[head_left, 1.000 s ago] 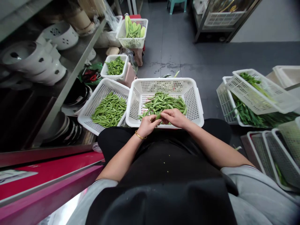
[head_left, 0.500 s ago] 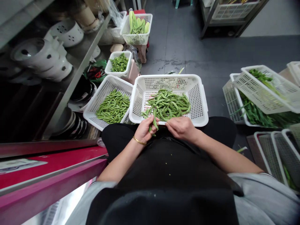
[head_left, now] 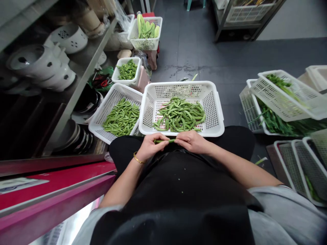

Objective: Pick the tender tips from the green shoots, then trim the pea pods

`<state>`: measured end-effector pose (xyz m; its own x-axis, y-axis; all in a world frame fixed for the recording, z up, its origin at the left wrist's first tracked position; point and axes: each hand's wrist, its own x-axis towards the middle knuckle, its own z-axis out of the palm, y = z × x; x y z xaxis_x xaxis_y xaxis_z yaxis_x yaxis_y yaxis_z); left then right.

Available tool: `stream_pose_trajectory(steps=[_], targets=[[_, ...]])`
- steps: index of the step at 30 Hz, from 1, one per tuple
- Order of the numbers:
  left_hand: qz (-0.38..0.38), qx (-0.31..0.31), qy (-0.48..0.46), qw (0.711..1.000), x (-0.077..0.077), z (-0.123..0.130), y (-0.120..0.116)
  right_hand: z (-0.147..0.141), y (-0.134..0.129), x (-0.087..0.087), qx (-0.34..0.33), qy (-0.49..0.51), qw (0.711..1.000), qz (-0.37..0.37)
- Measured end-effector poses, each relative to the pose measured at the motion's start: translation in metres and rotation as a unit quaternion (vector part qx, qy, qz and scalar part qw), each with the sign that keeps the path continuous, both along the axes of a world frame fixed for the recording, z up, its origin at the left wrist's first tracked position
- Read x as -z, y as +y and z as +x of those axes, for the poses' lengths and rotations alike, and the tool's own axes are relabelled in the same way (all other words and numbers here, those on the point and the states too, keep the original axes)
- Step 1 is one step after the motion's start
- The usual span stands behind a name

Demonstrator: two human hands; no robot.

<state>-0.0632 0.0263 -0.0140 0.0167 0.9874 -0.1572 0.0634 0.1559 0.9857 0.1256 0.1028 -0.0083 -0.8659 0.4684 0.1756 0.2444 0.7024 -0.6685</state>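
Between my two hands, just in front of the near rim of a large white basket [head_left: 219, 112], a green pea pod [head_left: 168, 141] is held sideways. My left hand [head_left: 152, 146], with a gold bangle at the wrist, is closed on its left part. The fingertips of my right hand [head_left: 190, 140] pinch its right end. Inside the large basket lies a loose heap of green pods [head_left: 181, 114]. A second white basket [head_left: 98, 124], touching it on the left, holds another pile of pods [head_left: 121, 119].
Behind the left basket are a small tub of green peppers [head_left: 127, 69] and a basket of long green vegetables [head_left: 146, 29]. A metal shelf [head_left: 87, 68] with white pots stands left. Stacked baskets [head_left: 286, 98] with leafy greens are at right.
My left hand has turned and moved slightly left and down; the pods that stuck out upright from it are replaced by one held level. My right hand has moved left onto its end.
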Motion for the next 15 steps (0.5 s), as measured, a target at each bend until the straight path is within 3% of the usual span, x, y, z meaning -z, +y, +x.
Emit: stream_pose_trajectory(steps=[3,5,7,10,12,15], targets=[[-0.024,0.084,-0.009,0.996,-0.003,0.004,-0.005,-0.001,-0.005,-0.004,0.028,0.073,0.996,-0.035],[-0.045,0.093,-0.07,0.992,0.0,0.012,-0.004,-0.003,-0.008,-0.003,0.072,0.096,0.993,-0.022],[-0.06,0.046,-0.14,0.987,0.005,0.018,0.0,-0.003,-0.011,0.004,0.086,0.101,0.991,0.013],[-0.037,-0.126,-0.196,0.972,0.011,0.007,0.008,0.012,-0.012,0.016,0.047,0.059,0.997,0.033],[0.0,-0.21,-0.216,0.954,0.012,-0.01,0.013,0.032,-0.007,0.018,0.002,-0.022,1.0,0.013],[0.022,-0.193,-0.257,0.947,0.01,-0.03,0.016,0.054,0.015,0.01,-0.055,-0.179,0.982,-0.028]])
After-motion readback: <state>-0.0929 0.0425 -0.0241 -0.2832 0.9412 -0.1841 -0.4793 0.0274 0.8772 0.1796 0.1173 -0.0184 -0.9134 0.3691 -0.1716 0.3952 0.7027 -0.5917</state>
